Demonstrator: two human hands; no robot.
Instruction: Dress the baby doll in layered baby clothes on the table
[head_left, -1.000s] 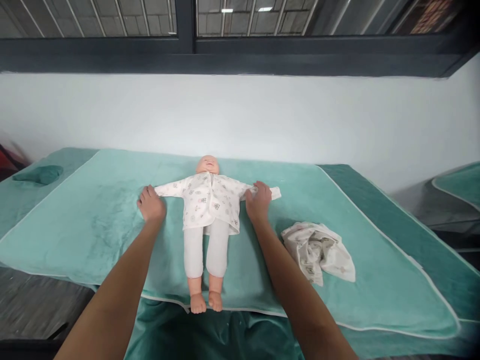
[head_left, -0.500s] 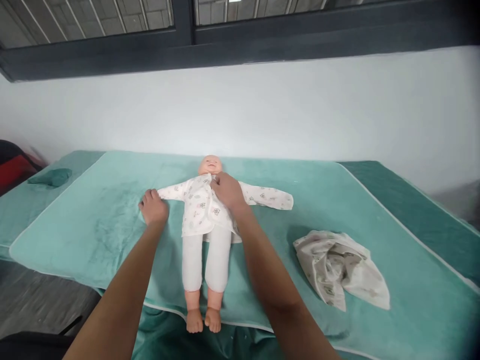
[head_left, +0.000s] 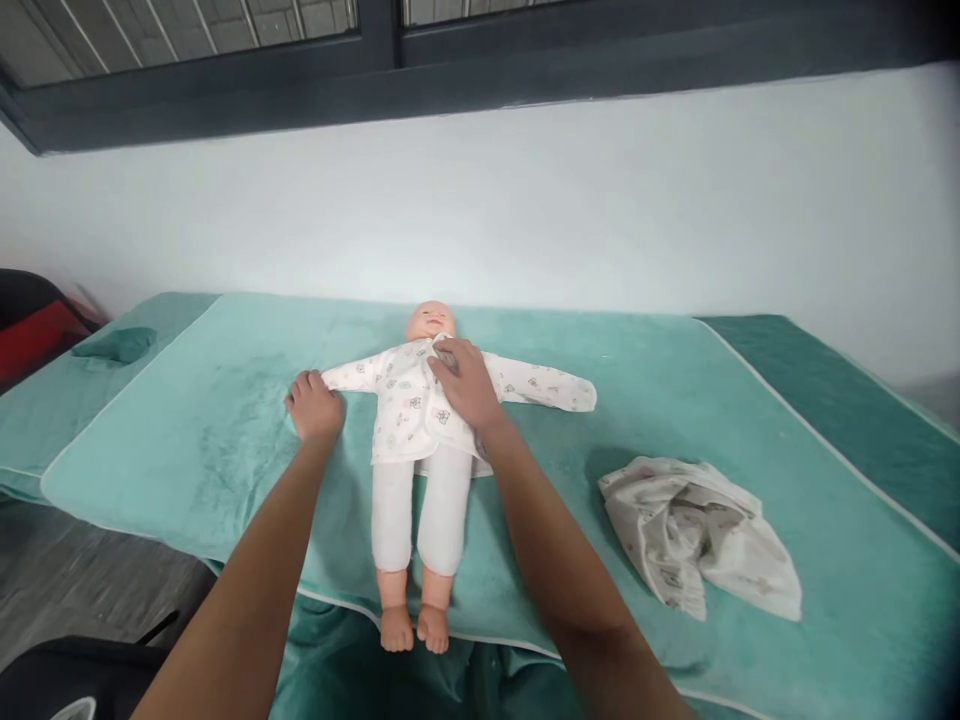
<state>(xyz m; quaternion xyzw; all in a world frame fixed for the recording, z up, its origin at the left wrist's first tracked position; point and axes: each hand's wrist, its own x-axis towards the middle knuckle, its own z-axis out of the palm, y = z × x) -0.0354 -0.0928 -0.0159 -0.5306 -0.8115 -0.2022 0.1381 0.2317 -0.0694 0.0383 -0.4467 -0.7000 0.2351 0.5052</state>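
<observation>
A baby doll [head_left: 431, 321] lies on its back in a white patterned baby jacket [head_left: 401, 410] and white trousers [head_left: 391, 510], its bare feet toward me. At the cuff of the jacket's left-side sleeve is my left hand [head_left: 313, 403], fingers curled over the sleeve end. My right hand [head_left: 469, 382] rests on the doll's upper chest near the collar. Its thumb and fingers are apart, with jacket cloth showing between them; part of the jacket front is hidden beneath. The right-side sleeve [head_left: 544, 385] stretches outward, flat and untouched, and no doll hand shows at its end.
To the right, a crumpled white patterned cloth [head_left: 701, 535] lies on the green bed cover [head_left: 247, 400]. A white wall [head_left: 525, 210] and a dark window frame [head_left: 225, 95] stand behind. Something black and red [head_left: 37, 335] is at the far left. The bed has a face hole [head_left: 116, 345].
My right hand left the right-side sleeve for the jacket's chest, where its thumb and fingers have since parted. That sleeve now lies straighter. My left hand stays at its cuff. The view has shifted.
</observation>
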